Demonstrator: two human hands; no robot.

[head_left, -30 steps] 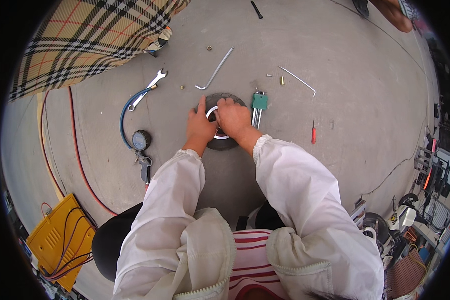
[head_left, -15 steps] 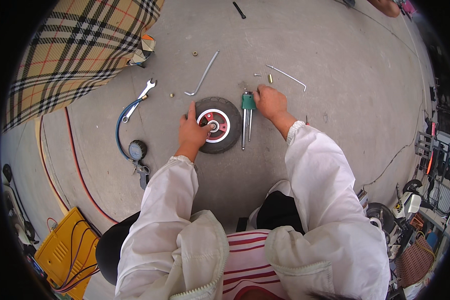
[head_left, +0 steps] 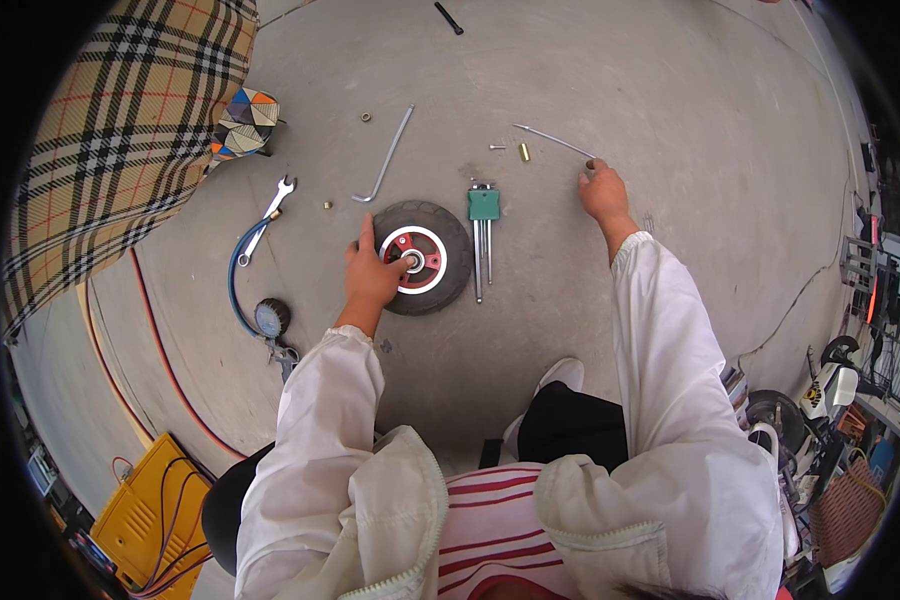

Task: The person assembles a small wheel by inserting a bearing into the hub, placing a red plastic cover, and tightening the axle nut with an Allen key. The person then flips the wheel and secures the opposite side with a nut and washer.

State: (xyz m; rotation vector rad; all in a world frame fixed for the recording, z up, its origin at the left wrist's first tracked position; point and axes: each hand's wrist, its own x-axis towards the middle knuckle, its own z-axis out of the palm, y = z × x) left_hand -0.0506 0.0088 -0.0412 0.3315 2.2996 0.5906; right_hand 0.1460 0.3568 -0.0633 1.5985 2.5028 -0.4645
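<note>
The wheel (head_left: 422,258) lies flat on the floor (head_left: 670,90), my left hand (head_left: 373,275) resting on it, thumb at the hub. My right hand (head_left: 604,190) is well off to the right — fingers curled at the near end of the thin rod (head_left: 553,141), which runs up-left from them.

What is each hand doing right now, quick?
Left hand: open, resting on the small wheel, fingers at its hub.
Right hand: at the end of a thin metal rod; grip cannot be told.

My left hand (head_left: 370,275) covers the small wheel's (head_left: 440,250) left edge. I can't tell whether my right hand (head_left: 604,192) grips the thin rod (head_left: 553,141).
</note>
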